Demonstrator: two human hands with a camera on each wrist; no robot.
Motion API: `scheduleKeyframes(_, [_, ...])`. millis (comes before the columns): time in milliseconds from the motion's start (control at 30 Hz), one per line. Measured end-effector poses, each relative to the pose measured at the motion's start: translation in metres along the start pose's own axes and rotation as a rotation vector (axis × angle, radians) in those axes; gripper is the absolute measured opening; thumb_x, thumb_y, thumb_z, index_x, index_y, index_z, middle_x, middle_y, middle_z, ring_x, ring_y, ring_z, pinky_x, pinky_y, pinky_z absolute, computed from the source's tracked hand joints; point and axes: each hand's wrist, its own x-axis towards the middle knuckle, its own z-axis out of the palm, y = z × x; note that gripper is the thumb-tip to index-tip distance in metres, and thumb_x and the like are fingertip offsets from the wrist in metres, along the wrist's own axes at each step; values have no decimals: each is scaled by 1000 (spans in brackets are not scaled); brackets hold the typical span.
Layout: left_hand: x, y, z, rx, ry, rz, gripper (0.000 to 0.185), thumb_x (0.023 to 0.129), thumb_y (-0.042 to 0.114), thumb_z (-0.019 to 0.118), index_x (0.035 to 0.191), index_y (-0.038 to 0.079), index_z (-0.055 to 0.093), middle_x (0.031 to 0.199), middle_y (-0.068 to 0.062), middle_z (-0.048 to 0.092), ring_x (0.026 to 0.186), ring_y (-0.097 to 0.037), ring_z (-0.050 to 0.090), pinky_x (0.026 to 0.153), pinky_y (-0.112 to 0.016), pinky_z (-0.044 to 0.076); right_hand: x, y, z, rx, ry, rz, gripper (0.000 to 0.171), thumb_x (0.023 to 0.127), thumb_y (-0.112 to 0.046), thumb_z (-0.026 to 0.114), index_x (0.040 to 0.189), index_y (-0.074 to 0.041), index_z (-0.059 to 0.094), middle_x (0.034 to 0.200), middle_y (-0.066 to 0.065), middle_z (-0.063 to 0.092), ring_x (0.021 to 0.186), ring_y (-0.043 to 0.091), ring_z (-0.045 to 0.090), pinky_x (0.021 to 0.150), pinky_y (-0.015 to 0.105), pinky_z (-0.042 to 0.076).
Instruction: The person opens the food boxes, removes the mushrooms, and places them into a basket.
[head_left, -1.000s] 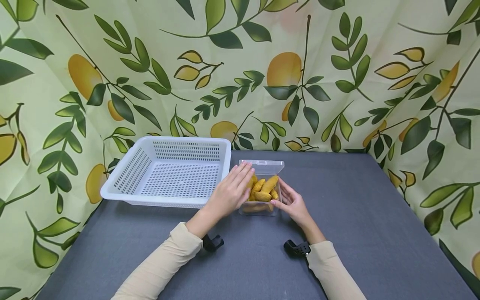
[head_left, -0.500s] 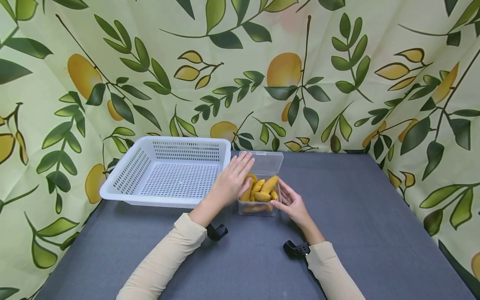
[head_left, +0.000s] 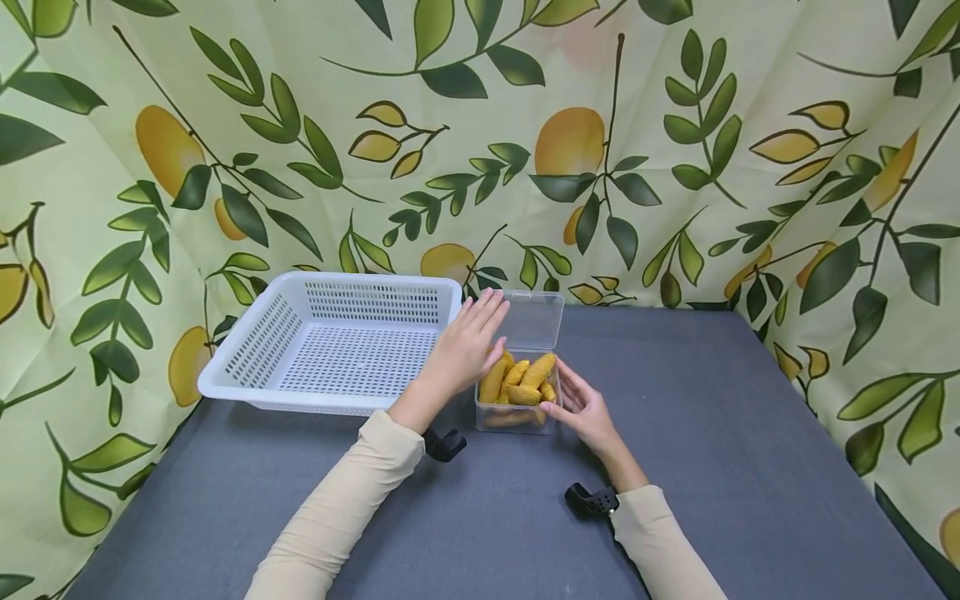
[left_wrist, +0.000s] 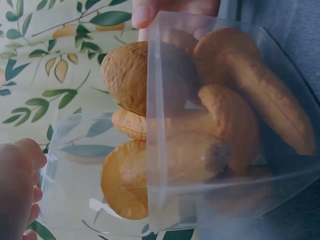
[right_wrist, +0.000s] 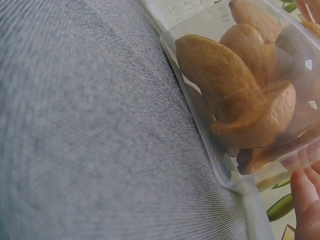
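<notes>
A clear box (head_left: pixel 517 408) of yellow-brown pieces (head_left: pixel 521 379) is set on the grey bench (head_left: pixel 712 433), just beside a white basket (head_left: pixel 330 346). Its raised lid (head_left: pixel 534 319) is touched by the left hand (head_left: pixel 465 350), fingers spread straight. The box's right side is steadied by the right hand (head_left: pixel 581 408), fingers relaxed.

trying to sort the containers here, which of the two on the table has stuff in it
The small clear box between the hands, holding yellow-brown pieces with its lid raised. The white slotted basket to its left has nothing inside.
</notes>
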Motion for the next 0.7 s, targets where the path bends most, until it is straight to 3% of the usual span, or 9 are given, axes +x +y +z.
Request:
scheduleKeyframes(67, [2,0,0,-4,-16,-12,51,94,24,58,139,2,49,147,-14,49,139,-28,46,117,-44,38,0,0,0,3,0,-2,79,80,8,69,147,11,25,155,30,22,128,-14,40,104,8,37])
scheduleKeyframes(267, [11,-1,1,-18,-113,-71,52,97,29,52,142,2,45,150,-13,45,142,-28,41,121,-44,32,0,-1,0,-13,-1,-2,80,81,6,69,146,12,25,155,31,22,142,23,29,104,7,37])
scheduleKeyframes(300, [13,-1,2,-24,-130,-84,53,98,29,51,143,3,44,150,-13,45,143,-28,41,122,-43,31,0,-1,0,-18,-4,-6,79,81,5,70,147,12,25,155,32,22,143,21,31,105,8,37])
scheduleKeyframes(467, [18,-1,3,-59,-191,-134,53,99,30,49,144,3,42,152,-12,42,145,-27,37,122,-44,29,0,-1,-1,-41,-15,-14,79,82,3,69,146,11,26,154,34,23,131,-11,38,105,6,36])
scheduleKeyframes(533, [21,-1,3,-71,-213,-150,53,100,31,48,145,3,41,153,-12,41,146,-27,36,123,-44,29,1,-1,-2,-48,-11,-5,77,82,4,68,146,10,26,154,33,23,131,-11,38,104,4,36])
scheduleKeyframes(700, [28,0,4,-81,-308,-197,56,101,34,45,148,4,36,157,-12,35,148,-26,30,125,-43,24,3,-2,-2,-56,-12,20,76,83,6,66,147,10,25,155,32,23,146,29,27,103,3,36])
